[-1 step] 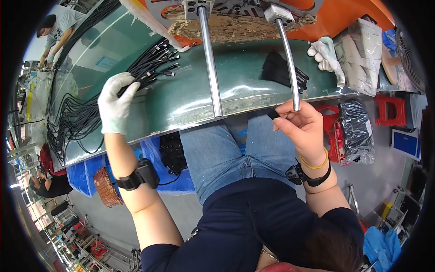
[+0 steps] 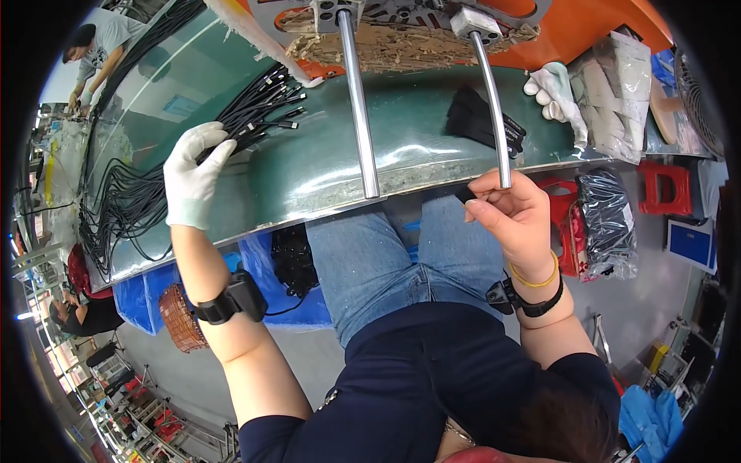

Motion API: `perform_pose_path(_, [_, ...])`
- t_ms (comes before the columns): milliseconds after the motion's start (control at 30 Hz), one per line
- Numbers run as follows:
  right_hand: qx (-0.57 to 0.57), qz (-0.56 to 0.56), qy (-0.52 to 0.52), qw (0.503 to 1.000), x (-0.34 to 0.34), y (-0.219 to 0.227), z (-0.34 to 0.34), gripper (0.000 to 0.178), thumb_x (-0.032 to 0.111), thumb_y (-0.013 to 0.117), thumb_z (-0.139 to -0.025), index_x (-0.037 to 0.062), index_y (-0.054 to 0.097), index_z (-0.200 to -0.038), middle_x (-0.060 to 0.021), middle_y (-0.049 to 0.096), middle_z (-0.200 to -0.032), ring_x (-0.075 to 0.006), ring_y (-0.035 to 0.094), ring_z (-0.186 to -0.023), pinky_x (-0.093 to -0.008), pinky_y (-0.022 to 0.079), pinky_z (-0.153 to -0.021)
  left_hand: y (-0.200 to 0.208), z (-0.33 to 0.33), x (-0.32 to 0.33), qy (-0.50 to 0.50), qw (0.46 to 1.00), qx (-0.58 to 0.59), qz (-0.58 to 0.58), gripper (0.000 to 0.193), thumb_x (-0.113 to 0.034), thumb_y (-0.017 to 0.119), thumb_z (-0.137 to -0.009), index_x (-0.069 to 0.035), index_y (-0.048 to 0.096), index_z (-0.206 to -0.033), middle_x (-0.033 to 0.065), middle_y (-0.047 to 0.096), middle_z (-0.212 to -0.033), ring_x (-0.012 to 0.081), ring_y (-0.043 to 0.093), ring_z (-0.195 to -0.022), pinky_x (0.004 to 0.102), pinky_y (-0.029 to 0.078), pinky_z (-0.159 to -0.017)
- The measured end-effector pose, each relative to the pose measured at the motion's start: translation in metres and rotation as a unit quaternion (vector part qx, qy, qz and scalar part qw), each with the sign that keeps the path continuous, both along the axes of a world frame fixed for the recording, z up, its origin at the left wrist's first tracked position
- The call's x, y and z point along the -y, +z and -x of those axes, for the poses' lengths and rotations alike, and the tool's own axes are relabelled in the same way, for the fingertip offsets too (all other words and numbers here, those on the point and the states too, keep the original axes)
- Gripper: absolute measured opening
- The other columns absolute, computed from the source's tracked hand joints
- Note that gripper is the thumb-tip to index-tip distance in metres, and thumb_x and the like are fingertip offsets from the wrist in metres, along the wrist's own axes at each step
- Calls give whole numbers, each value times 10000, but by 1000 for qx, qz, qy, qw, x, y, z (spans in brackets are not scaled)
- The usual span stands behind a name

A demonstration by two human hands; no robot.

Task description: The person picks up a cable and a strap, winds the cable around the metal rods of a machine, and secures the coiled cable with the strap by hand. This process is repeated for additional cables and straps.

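My left hand (image 2: 191, 179), in a white glove, hovers at the near left side of a bundle of black cables (image 2: 255, 116) with metal-tipped plugs. Its thumb and fingers are curved and apart, and no cable is plainly gripped. Bare, my right hand (image 2: 521, 212) is at the lower end of the right metal rod (image 2: 496, 116), fingers curled. A small dark bit shows between its thumb and forefinger, too small to name. The left metal rod (image 2: 360, 116) points toward me between my hands. Black strips (image 2: 485, 123) lie behind the right rod.
A green-topped table (image 2: 309, 166) runs across in front of me. Looped cables (image 2: 127, 208) hang over its left edge. A white glove (image 2: 557, 96) and a clear plastic package (image 2: 614, 92) lie at the right. An orange machine (image 2: 594, 27) stands behind. Another person (image 2: 104, 58) works at far left.
My gloved left hand has shifted slightly left, its forearm with it. The right hand stays at the rod's end.
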State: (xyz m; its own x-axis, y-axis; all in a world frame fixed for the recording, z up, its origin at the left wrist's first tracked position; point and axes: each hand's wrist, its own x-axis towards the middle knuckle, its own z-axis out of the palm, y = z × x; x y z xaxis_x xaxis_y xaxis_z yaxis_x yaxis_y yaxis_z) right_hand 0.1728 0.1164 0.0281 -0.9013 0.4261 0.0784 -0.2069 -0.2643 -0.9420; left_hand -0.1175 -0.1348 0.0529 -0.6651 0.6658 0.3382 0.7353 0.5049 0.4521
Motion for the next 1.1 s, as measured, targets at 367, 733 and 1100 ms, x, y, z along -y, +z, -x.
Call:
perform_pose_path(367, [50,119,17,991,4,-1,11,240,-67,576,-778,-63,553,-1017,-112,594,-835,-149,581,-662,-245,482,-592,6,-100,-69,-199,961,192,10,121,-104,623,-750,-19,645,-833,102,591,-711,207,571,-643,287,450,-597])
perform_pose_path(733, [30,141,19,989,1,10,5,229,-60,559,-784,-75,580,-1012,-102,590,-783,-151,547,-605,-256,456,-573,-1,-157,-84,-184,948,235,-115,104,-40,675,-648,-11,627,-735,70,553,-624,153,504,-525,260,388,-487])
perform_pose_path(1100, [56,2,28,998,4,21,5,240,-69,601,-733,-68,607,-973,-99,586,-741,-169,565,-611,-262,456,-564,2,-157,-80,-180,953,221,-101,130,-127,691,-691,-46,639,-777,72,562,-628,176,515,-497,278,415,-473])
